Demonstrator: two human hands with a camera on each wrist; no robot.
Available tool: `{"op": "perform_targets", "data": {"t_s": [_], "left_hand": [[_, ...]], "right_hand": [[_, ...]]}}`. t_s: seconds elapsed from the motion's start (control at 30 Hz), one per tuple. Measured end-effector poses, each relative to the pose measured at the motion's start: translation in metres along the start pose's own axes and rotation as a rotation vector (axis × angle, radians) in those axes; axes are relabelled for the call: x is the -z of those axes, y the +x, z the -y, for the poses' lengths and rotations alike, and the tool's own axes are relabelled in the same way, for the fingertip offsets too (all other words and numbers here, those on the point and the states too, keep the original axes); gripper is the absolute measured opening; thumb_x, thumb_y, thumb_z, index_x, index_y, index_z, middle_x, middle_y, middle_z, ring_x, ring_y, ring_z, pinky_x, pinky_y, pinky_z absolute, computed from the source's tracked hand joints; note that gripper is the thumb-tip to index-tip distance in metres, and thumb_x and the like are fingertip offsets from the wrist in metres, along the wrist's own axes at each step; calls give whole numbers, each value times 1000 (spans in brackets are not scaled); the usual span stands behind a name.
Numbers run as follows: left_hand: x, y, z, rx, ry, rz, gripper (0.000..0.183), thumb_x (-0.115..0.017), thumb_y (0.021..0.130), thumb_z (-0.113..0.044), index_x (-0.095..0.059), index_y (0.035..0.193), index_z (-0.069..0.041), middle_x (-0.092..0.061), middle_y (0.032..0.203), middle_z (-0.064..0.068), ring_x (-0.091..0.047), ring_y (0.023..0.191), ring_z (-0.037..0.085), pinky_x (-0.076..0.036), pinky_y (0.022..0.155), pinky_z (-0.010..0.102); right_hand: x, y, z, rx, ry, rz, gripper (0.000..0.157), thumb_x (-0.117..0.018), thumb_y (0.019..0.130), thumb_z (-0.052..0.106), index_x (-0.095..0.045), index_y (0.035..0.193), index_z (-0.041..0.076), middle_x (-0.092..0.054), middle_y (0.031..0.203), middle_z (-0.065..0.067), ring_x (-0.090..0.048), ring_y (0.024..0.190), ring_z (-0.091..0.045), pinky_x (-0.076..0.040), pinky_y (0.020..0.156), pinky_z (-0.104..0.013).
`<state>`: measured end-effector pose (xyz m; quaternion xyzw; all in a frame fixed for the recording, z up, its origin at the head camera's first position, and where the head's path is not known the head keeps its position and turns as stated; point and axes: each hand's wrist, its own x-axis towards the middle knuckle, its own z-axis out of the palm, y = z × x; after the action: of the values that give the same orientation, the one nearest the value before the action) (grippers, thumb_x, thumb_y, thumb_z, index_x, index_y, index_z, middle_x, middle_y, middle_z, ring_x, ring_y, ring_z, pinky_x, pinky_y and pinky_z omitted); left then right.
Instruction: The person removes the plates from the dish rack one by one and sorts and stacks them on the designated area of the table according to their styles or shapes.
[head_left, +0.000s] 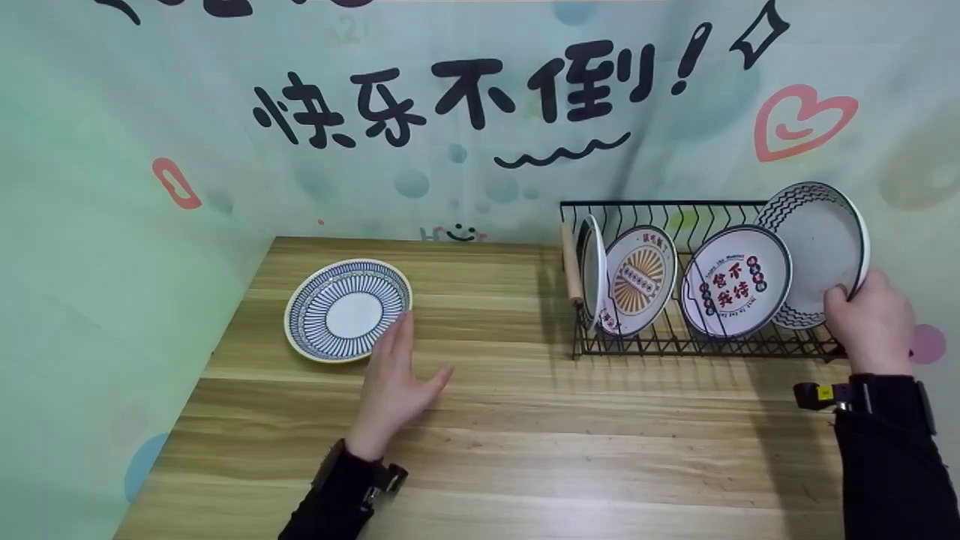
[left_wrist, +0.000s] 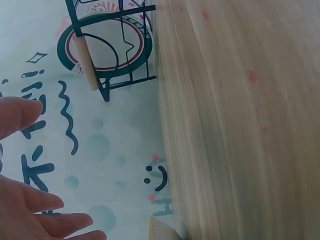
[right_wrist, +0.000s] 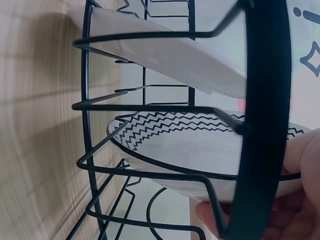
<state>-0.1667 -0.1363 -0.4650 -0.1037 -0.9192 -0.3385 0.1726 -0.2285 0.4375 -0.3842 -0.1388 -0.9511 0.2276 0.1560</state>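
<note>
At the right end of a black wire dish rack [head_left: 750, 346], my right hand [head_left: 870, 319] grips the rim of a white plate with black zigzag lines [head_left: 817, 232]. In the right wrist view this zigzag plate [right_wrist: 185, 145] stands on edge between the rack's wires, with fingers [right_wrist: 300, 155] at its rim. My left hand [head_left: 394, 390] is over the table at the left, its fingers extended and thumb spread. Its fingertips overlap the near right rim of a blue-striped plate [head_left: 352, 315]; whether they touch it I cannot tell. In the left wrist view the left hand [left_wrist: 35, 210] holds nothing.
The rack also holds a plate with red lettering [head_left: 735, 281], a plate with an orange sunburst [head_left: 637, 281] and a plate seen edge-on [head_left: 592, 270]. A wooden handle [head_left: 571, 262] is on its left end. A printed cloth [head_left: 465, 180] hangs behind the wooden table [head_left: 540, 420].
</note>
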Motion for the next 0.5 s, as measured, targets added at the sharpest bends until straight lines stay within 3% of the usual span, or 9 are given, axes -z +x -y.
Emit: {"op": "perform_targets", "data": {"t_s": [0.2, 0.5], "left_hand": [[-6, 1, -4, -16, 5, 11, 94, -78, 83, -37, -30, 147, 13, -31, 152, 31, -28, 140, 48, -22, 116, 58], [-11, 3, -10, -27, -3, 39, 95, -76, 84, -38, -28, 149, 11, -29, 153, 31, -29, 139, 50, -22, 114, 62]], "right_hand": [[1, 0, 1, -23, -12, 35, 30, -43, 93, 16, -44, 96, -14, -51, 95, -41, -52, 81, -55, -38, 56, -50], [0, -1, 2, -35, -14, 20, 38, -43, 93, 15, -44, 103, -22, -51, 93, -41, -52, 80, -57, -40, 55, -55]]}}
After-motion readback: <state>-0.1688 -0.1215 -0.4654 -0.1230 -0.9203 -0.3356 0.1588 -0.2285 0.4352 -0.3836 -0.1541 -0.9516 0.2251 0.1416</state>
